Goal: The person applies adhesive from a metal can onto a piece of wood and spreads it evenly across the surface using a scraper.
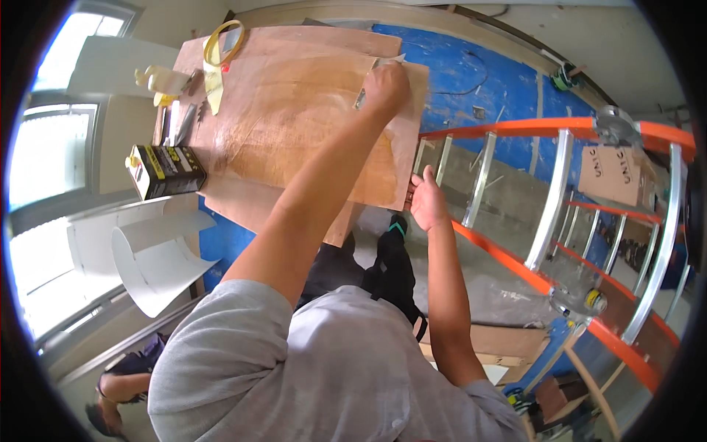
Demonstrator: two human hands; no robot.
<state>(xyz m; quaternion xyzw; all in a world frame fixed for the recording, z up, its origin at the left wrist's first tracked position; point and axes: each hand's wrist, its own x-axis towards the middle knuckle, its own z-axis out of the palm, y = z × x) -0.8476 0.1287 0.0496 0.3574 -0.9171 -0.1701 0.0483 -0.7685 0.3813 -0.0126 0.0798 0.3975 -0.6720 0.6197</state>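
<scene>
A thin wooden board [294, 88] lies in front of me, with a glossy amber coating over much of its face. My left hand [388, 90] is closed round a flat, wide-bladed spreader [361, 99] near the board's far right corner. The blade's edge rests on or just above the surface; most of the tool is hidden under the fingers. My right hand [428, 200] is open at the board's near right edge, thumb up and fingers against or just beside the edge. It holds nothing that I can see.
A rectangular can [168, 173] stands at the board's left, near a handsaw [185, 125] and a yellow ring [234, 43]. An orange ladder [515, 130] lies to the right, over blue floor covering [442, 66]. A curled white sheet [151, 276] and another person [121, 387] are lower left.
</scene>
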